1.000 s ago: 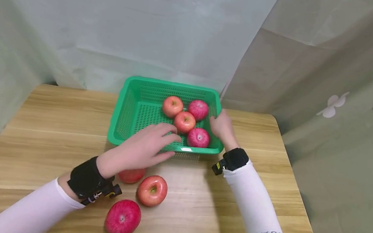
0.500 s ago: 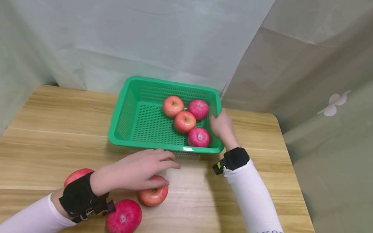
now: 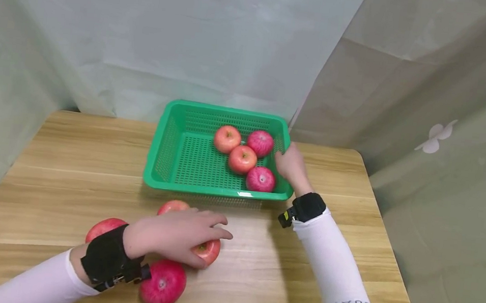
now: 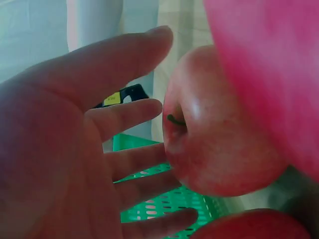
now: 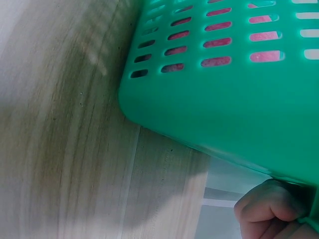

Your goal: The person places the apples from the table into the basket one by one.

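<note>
Holding left hand (image 3: 176, 237) spread over apple (image 4: 224, 129) (likely firm, slick, best cupped round the sides) and gripping basket rim (image 3: 216, 191) with right hand (image 3: 292, 166).

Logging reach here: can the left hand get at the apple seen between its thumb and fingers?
Likely yes: the left hand is right at the apple, and nothing visible stands between them.

In the head view, the left hand (image 3: 178, 233) hides part of the lower-centre apple (image 3: 208, 251) and of the apple above it (image 3: 173, 207), the black wrist strap (image 3: 103, 258) covers some of the lower-left apple (image 3: 103, 228), and the right wrist view's bottom edge crops the right hand (image 5: 271, 211).
</note>
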{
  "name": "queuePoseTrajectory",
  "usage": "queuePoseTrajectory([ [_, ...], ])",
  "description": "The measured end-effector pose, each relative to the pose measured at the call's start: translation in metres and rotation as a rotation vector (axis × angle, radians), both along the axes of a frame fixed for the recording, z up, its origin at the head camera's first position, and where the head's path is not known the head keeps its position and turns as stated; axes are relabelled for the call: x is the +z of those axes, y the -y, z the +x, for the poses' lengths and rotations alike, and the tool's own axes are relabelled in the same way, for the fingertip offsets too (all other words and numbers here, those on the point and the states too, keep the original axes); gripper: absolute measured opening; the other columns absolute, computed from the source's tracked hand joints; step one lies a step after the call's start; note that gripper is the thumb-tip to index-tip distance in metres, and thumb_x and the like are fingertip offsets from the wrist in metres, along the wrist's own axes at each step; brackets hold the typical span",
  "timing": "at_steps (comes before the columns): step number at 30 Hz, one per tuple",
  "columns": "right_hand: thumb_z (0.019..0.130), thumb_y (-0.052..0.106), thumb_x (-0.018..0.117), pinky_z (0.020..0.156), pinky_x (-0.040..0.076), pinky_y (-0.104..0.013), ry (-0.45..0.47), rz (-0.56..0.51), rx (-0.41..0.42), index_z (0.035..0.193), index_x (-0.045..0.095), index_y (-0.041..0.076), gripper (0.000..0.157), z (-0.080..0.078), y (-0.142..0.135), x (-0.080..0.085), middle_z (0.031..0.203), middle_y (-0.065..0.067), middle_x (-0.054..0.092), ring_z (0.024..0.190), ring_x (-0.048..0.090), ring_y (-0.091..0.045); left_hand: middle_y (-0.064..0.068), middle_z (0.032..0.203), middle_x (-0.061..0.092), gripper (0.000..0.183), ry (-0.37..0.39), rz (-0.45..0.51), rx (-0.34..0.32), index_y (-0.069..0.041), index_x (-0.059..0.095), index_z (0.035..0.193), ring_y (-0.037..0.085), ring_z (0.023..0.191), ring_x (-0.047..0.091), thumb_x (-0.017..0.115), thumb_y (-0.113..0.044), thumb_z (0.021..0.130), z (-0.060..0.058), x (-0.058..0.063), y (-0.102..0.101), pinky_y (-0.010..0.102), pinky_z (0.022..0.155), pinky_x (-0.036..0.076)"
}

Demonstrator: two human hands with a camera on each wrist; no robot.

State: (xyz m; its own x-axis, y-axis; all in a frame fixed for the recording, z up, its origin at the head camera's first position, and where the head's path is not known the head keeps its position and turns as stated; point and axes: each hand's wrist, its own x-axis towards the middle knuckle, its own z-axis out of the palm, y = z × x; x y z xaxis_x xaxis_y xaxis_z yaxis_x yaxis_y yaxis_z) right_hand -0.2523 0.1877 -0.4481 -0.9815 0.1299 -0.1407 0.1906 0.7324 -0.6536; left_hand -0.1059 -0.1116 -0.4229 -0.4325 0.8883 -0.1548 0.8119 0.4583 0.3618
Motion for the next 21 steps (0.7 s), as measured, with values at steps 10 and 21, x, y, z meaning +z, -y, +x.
queuePoseTrajectory([
  [10,0.110,0.024,0.049,0.091,0.059,-0.055,0.003,-0.002,-0.011,0.149,0.040,-0.009,0.052,-0.001,0.000,-0.003,0.128,-0.028,0.060,0.115,0.063,-0.039,-0.003,0.122,0.062,0.062,-0.032,-0.064,-0.102,-0.021,0.070,0.138,0.012,0.107,0.059,0.089,-0.030,0.080,-0.001,0.000,-0.014,0.028,0.090,0.055],
  [21,0.110,0.024,0.050,0.091,0.060,-0.056,0.001,0.008,-0.011,0.148,0.041,-0.009,0.051,-0.001,0.000,-0.001,0.126,-0.028,0.060,0.115,0.064,-0.040,-0.009,0.113,0.057,0.079,-0.009,-0.166,-0.084,-0.027,0.070,0.136,0.006,0.101,0.057,0.102,-0.025,0.064,0.004,0.000,-0.017,0.026,0.074,0.054],
])
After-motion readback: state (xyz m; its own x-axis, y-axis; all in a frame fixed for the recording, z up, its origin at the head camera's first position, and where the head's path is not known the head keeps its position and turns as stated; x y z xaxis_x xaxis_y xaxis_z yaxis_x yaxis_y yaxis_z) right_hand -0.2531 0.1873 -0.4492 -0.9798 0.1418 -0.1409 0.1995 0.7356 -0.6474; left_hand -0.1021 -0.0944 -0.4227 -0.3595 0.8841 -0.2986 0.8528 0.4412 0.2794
